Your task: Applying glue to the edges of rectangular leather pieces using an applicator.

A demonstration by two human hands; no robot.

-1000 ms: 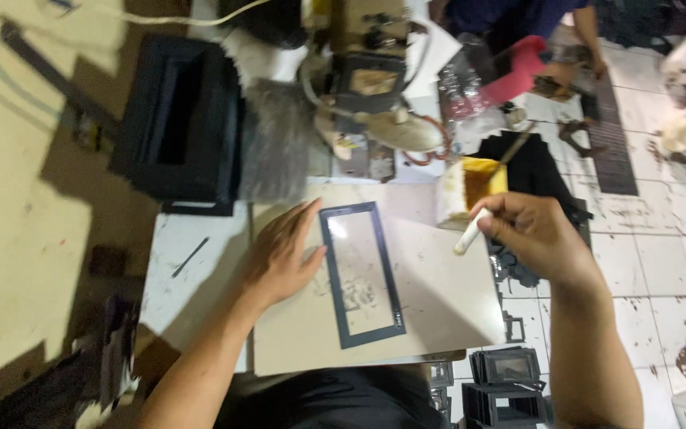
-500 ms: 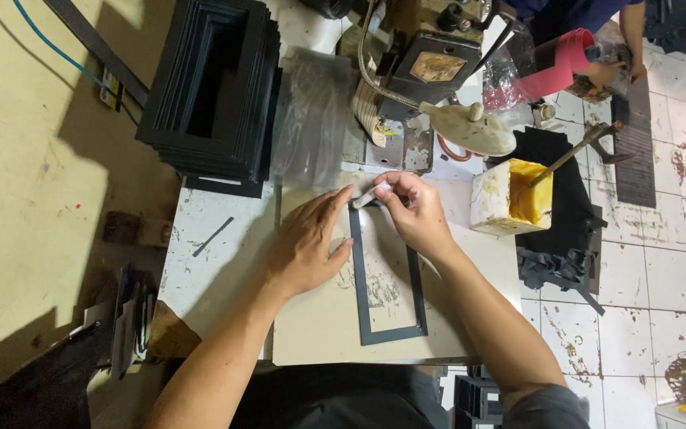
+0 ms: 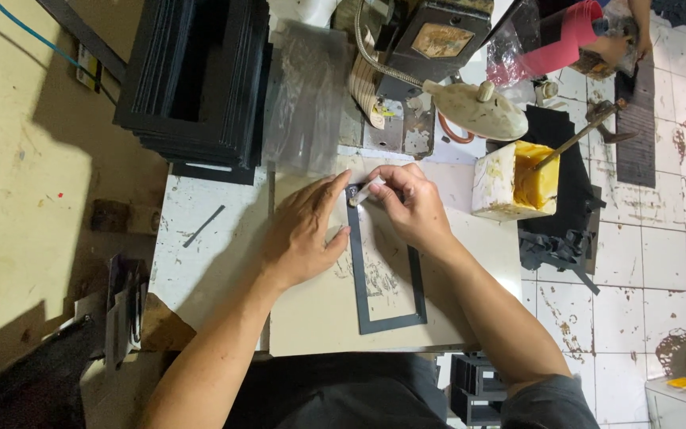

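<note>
A thin dark rectangular frame (image 3: 391, 318) lies flat on a beige board (image 3: 319, 318) in front of me. My left hand (image 3: 303, 230) rests flat on the board, its fingers pressing beside the frame's far left corner. My right hand (image 3: 410, 202) pinches a small white brush (image 3: 365, 191) whose tip touches that same far corner. A square white tub of yellow glue (image 3: 518, 179) with a stick in it stands just right of the board.
A tall stack of black frames (image 3: 196, 75) stands at the far left of the stained white table (image 3: 192, 254). A clear plastic bag (image 3: 307, 95), a lamp head (image 3: 478, 111) and a machine (image 3: 430, 36) sit behind. Another person's hand (image 3: 617, 44) is at the top right.
My right hand came from the glue tub across to the frame's far corner with the brush. My left hand stayed on the board beside the frame.
</note>
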